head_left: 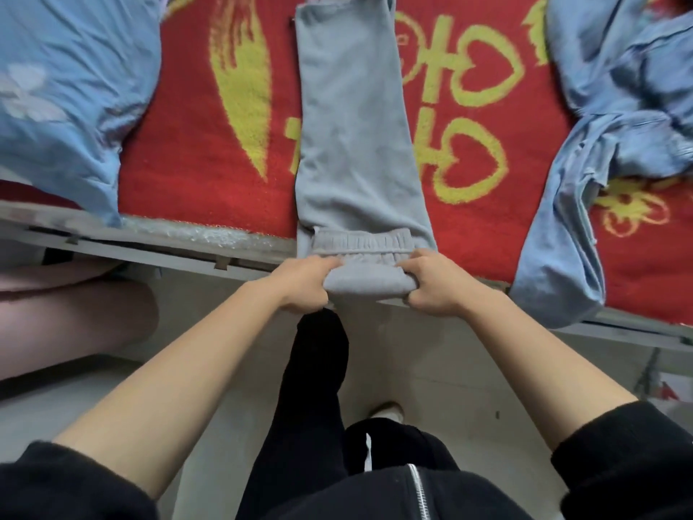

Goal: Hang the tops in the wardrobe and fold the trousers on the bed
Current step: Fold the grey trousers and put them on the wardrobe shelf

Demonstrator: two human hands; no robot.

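Grey trousers [352, 137] lie lengthwise down the middle of the bed, legs stacked and pointing away, on a red blanket [180, 174] with yellow patterns. Their near end is rolled over at the bed's front edge, with the elastic waistband showing on top. My left hand [305, 283] grips the left side of this roll. My right hand [435, 281] grips the right side, fingers curled into the fabric.
A light blue quilt [56, 99] covers the bed's left part. Light blue denim clothing [600, 144] is heaped at the right and hangs over the front edge. The grey bed frame [150, 249] runs across. Below are pale floor and my black-clad legs.
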